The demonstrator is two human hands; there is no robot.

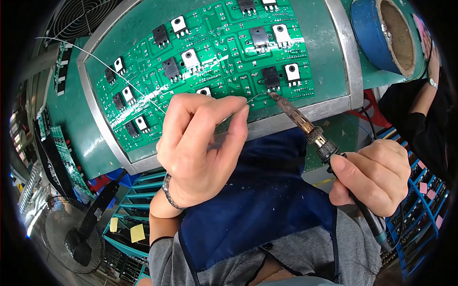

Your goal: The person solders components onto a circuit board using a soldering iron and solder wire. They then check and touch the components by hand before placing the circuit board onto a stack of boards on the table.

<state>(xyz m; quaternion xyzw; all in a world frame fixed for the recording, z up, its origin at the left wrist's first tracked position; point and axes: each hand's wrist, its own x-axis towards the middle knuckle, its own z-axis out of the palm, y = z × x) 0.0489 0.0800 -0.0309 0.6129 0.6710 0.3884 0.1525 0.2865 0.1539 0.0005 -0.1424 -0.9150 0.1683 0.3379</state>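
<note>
A green circuit board panel [229,62] lies on the bench, with black and white-faced three-legged transistors standing out from it in rows. Between thumb and forefinger, my left hand [198,138] pinches a thin solder wire [257,97] over the board's near edge; the wire's tail trails off to the upper left. My right hand [372,176] grips a soldering iron [317,137] by its black handle. The iron's dark tip and the wire's end meet, or nearly so, at the legs of a black transistor [271,77] near the right end of the board.
A metal frame [346,47] borders the green work surface. A blue-sided reel [369,35] stands at the upper right, near another person's hand and wrist [433,71]. At lower left are a fan [71,233] and a blue rack [136,209]; more boards [67,157] stand at the left.
</note>
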